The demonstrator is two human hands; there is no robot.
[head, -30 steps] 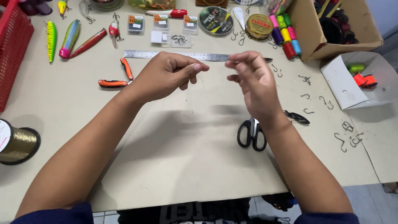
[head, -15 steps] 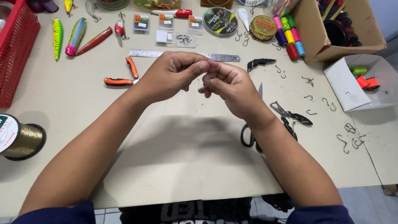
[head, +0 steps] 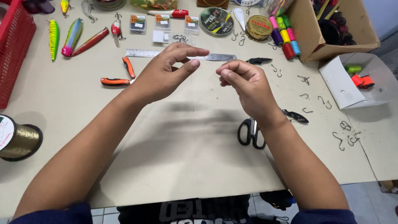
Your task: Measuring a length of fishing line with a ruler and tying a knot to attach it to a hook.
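My left hand (head: 163, 74) hovers over the middle of the table, thumb and forefinger spread apart in a curve with nothing visible between them. My right hand (head: 246, 83) is a short gap to its right, fingers curled and fingertips pinched together; I cannot make out anything in the pinch. Just behind both hands lies a steel ruler (head: 141, 53). Black-handled scissors (head: 251, 132) lie under my right wrist, and orange-handled pliers (head: 118, 76) lie left of my left hand.
Fishing lures (head: 72, 36) and small hook packets (head: 137, 24) line the far edge, with coloured thread spools (head: 284, 35) beside a cardboard box (head: 315, 37). Loose hooks (head: 342, 139) scatter at right near a white box (head: 344, 87). A gold line spool (head: 20, 141) and red basket (head: 14, 54) stand left.
Half a second ago the two hands were touching at the fingertips. They have since drawn apart, and my left thumb and forefinger have spread open.
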